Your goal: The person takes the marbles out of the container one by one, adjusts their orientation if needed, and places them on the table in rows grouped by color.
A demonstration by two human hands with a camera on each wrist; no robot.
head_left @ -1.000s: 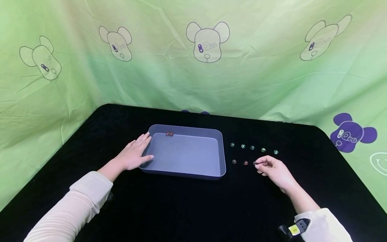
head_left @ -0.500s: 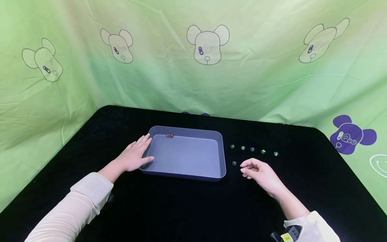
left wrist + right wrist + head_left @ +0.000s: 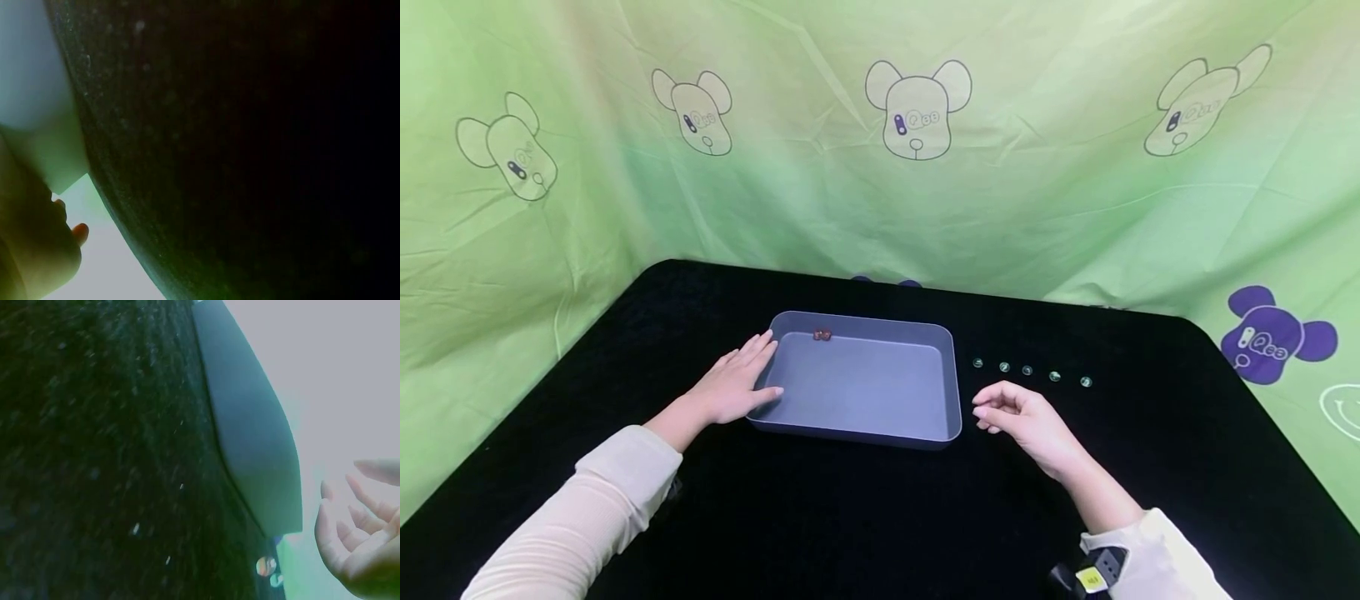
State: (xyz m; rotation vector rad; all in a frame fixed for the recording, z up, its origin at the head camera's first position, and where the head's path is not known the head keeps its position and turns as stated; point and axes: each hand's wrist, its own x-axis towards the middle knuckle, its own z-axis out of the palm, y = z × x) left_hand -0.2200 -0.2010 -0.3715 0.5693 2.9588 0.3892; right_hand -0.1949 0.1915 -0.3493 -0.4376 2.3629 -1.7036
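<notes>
In the head view my left hand lies flat over the left edge of a grey rectangular tray, its thumb over the rim. Inside the tray's far left corner sit two small reddish-brown beads. My right hand is just right of the tray, thumb and forefinger tips close together and the other fingers bent. In the right wrist view its fingers curve loosely; I cannot tell whether they hold a bead. An orange-and-white round bead shows low in that view, below the hand.
A row of several small greenish glass beads lies on the black cloth-covered table, behind my right hand. Green printed fabric hangs behind the table.
My right hand has moved left toward the tray along a front row of three beads; none of them shows in the head view now. The left hand has stayed on the tray.
</notes>
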